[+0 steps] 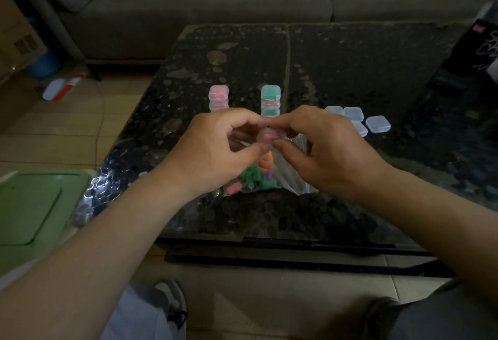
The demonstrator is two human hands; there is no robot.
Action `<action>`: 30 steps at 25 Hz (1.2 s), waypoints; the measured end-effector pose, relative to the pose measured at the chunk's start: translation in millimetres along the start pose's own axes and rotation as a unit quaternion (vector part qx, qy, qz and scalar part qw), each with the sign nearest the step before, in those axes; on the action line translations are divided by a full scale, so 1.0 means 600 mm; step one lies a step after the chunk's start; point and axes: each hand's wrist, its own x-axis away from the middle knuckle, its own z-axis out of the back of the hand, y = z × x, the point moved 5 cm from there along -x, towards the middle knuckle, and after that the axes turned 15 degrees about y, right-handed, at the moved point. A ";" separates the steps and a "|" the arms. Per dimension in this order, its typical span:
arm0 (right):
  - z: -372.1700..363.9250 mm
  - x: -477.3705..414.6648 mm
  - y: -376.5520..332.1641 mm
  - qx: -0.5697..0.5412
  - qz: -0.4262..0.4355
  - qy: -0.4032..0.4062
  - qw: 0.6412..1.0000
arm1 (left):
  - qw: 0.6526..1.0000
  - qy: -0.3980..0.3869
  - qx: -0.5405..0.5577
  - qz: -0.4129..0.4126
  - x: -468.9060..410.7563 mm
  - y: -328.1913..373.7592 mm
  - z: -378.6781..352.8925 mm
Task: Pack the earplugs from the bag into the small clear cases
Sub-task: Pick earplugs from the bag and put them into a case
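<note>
Clear case (266, 137), something pink inside, pinched between left hand (215, 148) and right hand (323, 148), above the bag (293, 178) near the table's (350, 70) front edge. Likely lid-closing: squeeze evenly, keep foam clear of the rim, listen for the snap.

Clear case (267, 137), pink inside, pinched above bag (297, 180) of green, orange, pink earplugs (250, 178); two filled stacks (218, 97) behind, empty cases (378, 124) flat at right.
</note>
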 end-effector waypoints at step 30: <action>-0.054 -0.048 -0.029 -0.092 -0.154 0.076 0.981 | 0.979 0.184 0.029 0.077 -0.022 -0.022 0.061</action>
